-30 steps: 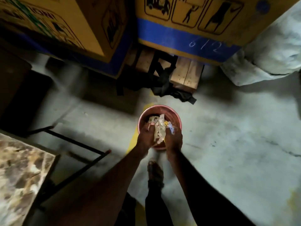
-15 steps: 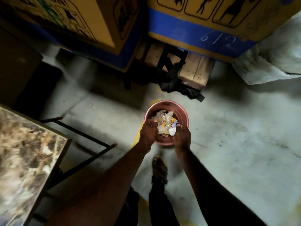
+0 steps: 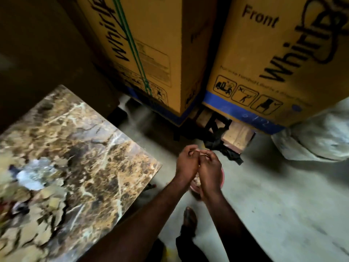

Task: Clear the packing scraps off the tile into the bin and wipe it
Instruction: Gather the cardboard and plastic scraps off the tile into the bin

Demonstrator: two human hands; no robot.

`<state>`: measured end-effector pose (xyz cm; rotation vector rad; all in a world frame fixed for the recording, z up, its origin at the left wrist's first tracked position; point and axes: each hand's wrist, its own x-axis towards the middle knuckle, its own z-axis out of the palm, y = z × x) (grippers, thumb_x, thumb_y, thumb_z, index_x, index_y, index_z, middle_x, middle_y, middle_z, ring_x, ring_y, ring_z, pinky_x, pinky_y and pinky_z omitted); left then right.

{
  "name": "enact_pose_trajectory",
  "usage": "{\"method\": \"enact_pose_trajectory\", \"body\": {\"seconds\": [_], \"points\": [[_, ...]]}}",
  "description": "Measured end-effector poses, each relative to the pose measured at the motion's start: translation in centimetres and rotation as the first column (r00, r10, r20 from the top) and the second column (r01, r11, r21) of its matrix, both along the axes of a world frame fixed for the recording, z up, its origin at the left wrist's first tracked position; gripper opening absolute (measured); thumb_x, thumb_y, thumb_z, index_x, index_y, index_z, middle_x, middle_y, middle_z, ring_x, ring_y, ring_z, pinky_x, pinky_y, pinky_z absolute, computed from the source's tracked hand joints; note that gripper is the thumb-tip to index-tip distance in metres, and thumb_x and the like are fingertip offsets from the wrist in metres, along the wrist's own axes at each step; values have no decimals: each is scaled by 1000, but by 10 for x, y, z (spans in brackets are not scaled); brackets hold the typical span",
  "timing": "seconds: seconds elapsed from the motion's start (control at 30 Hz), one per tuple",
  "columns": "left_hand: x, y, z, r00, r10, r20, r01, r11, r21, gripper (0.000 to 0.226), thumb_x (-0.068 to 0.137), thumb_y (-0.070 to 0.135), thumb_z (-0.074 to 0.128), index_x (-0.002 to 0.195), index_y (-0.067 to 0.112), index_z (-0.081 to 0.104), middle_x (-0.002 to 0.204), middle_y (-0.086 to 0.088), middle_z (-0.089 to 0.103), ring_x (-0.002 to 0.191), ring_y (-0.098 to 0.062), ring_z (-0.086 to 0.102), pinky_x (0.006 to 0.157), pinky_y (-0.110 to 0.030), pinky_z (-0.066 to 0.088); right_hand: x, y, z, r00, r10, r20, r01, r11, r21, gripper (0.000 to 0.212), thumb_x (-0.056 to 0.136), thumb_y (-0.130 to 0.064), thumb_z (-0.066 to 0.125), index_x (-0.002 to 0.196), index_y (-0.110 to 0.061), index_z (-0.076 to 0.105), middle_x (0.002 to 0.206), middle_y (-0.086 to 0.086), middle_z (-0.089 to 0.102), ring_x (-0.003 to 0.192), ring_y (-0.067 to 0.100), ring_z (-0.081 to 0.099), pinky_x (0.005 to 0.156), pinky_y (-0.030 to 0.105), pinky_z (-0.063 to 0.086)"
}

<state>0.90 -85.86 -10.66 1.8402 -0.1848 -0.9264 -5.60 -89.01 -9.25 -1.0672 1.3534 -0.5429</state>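
Note:
The brown marbled tile [image 3: 81,159] lies at the left on a black frame. Pale and clear packing scraps [image 3: 31,175] sit blurred near its left edge, with a few more scraps [image 3: 18,208] below them. The pink bin [image 3: 222,179] stands on the floor to the tile's right, mostly hidden under my hands; a bit of scrap [image 3: 195,183] shows inside it. My left hand [image 3: 186,164] and my right hand [image 3: 210,168] are pressed together above the bin, fingers curled. Nothing shows in either hand.
Two tall yellow cardboard boxes [image 3: 151,53] [image 3: 273,63] stand behind the bin on a wooden pallet [image 3: 238,137] with a black strap [image 3: 228,154] hanging off it. A white sack [image 3: 317,142] lies at the right. My shoe [image 3: 189,217] is just below the bin.
My hands let the scraps fall into the bin, then rose and came together above it. The view tilted up and left, so more of the tile shows.

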Motion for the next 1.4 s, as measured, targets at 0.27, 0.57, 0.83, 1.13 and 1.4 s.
{"method": "enact_pose_trajectory", "body": {"seconds": [0.27,0.57,0.83,1.13,1.4], "points": [[65,127,140,981,125,146,-109,987,-117,25,100,41,55,109,28,75,97,5,79,91,-15,75,89,-46,63,73,80,121,917,379,124,-360,921,-151,24,95,-3,61,98,-23,74,97,10,79,92,31,76,80,39,61],[118,305,176,898,411,155,-392,909,-143,18,101,29,61,109,23,76,96,2,80,90,-17,78,83,-40,62,153,214,161,597,800,61,-779,596,-197,32,98,2,60,94,-28,73,88,10,77,79,34,78,77,53,65],[151,424,151,825,515,233,-529,849,-6,23,97,13,62,101,32,74,83,15,73,72,-14,71,71,-37,57,203,297,148,434,886,-164,-890,393,-230,31,92,-12,76,108,-38,68,96,-2,74,80,20,74,76,49,65],[228,459,122,797,434,420,-523,843,121,46,92,-1,65,134,19,67,116,-6,72,90,-4,66,79,-21,49,274,309,105,315,841,-441,-942,222,-250,65,87,-31,86,146,-30,57,133,7,62,124,25,60,88,31,46],[279,441,94,898,145,415,-274,924,268,80,89,-8,63,163,13,41,162,-15,47,147,-32,47,121,-39,38,318,307,80,126,815,-566,-992,91,-90,74,85,-39,85,149,-35,49,132,9,53,124,35,60,88,38,46]]}}
